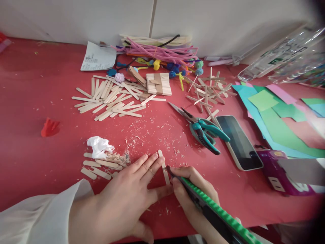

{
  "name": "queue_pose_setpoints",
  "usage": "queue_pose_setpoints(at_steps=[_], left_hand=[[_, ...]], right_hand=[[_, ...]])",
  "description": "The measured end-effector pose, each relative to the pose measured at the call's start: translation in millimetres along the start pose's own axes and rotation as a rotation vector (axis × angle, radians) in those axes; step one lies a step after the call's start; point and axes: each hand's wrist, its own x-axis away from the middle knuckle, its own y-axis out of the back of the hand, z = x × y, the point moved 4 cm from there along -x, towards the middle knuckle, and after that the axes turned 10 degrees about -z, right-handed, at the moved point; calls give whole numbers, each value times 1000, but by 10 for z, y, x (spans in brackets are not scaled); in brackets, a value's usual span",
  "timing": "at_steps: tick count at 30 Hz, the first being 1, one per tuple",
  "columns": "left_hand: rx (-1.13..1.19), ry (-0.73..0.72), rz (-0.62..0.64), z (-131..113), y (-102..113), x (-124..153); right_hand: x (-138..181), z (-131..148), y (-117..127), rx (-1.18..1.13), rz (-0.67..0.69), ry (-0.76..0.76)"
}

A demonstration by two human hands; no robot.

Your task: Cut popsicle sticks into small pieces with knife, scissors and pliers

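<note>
My left hand lies flat on the red table with its fingers stretched out. Its fingertips and thumb press against a wooden craft stick lying on the tabletop. Wrapped around a green and black utility knife, my right hand holds the tool's tip against the stick's right edge. Left of my left hand are several cut stick pieces, a crumpled white tissue and a small heap of wood shavings.
Loose craft sticks, a banded stick bundle and pink pipe cleaners lie toward the back. Scissors and teal-handled pliers rest beside a phone. Coloured paper, a purple box and plastic packaging are at right.
</note>
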Motion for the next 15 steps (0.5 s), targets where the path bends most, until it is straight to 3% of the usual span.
queue_pose_setpoints(at_steps=[15], left_hand=[[41, -4, 78, 27, -30, -22]], right_hand=[[13, 35, -15, -29, 33, 101]])
